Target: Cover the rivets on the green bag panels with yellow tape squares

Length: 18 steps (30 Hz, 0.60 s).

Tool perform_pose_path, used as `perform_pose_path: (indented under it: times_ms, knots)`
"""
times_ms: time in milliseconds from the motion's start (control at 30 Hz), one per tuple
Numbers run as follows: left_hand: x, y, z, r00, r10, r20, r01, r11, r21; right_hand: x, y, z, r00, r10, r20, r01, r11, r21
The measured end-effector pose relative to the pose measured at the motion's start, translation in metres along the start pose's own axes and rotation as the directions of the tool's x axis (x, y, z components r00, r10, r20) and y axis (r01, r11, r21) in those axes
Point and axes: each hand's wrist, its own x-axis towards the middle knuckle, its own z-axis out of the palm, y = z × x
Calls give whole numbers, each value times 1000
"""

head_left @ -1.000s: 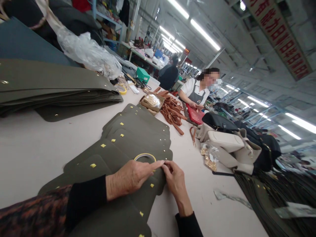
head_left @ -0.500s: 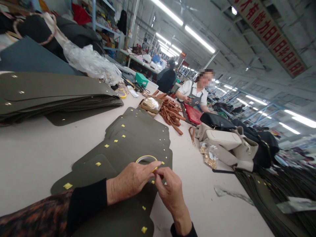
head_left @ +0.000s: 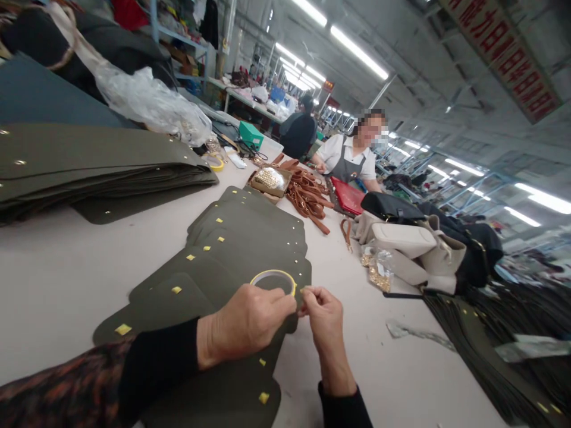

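Holding one tape roll [head_left: 273, 272] over dark sheets [head_left: 245, 232]: left hand [head_left: 250, 318], fingers closed on near rim. Right hand [head_left: 325, 315]: fingertips pinched, contents too small to tell. Roll probably light, firm, sticky-ended; best gripped by sides.

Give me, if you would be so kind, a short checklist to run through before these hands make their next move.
1. Grip of the left hand on the tape roll: ok.
2. Pinch of the right hand closed: ok.
3. The yellow bit at its fingertips firmly gripped: cannot tell, too small.
4. The dark green panels overlapped with edges showing: ok.
5. Several yellow pieces visible on them: ok.
6. Whole layout in view: not ok, the left hand and black cuff cover part.
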Motion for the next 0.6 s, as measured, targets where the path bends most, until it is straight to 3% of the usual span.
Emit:
perform_pose_path:
  times_ms: [100, 200, 300, 600]
  knots:
    - [-1, -6, 10, 995, -68, 71, 63, 996, 69, 6, 19, -12, 990, 120, 80, -127, 988, 87]
    - [-5, -19, 24, 974, -146, 174, 115, 978, 172, 5, 33, -16, 976, 161, 145, -172, 983, 70]
    - [-9, -27, 32, 964, -163, 210, 126, 976, 179, 4, 41, -13, 959, 210, 190, -219, 975, 30]
    - [-17, -24, 31, 941, -155, 302, 137, 987, 78, 6, 32, -19, 919, 227, 324, -186, 971, -152]
